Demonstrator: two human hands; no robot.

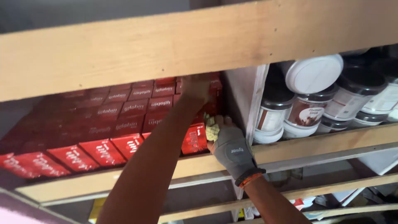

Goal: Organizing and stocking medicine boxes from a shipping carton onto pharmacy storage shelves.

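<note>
1. A pale wooden shelf board (137, 45) runs across the whole upper part of the frame, with more wooden shelves (331, 141) slanting below it at centre and lower right.
2. The stacked red boxes (103, 124) fill the left and centre of the frame, packed in rows on the shelf.
3. Dark-lidded jars (306, 110) crowd the right compartment, behind a pale upright divider (255, 99); one white lid (313, 74) faces you at upper right.
4. Your left hand (195, 87) is raised at centre frame against the top row of red boxes; the shelf board hides the fingers, so you cannot tell how far it is open.
5. Your right hand (227, 143), in a grey wrist support, sits just right of centre, fingers curled loosely around a small yellow cloth (212, 129), pressed beside a red box (194, 139) at the shelf's front edge.
</note>
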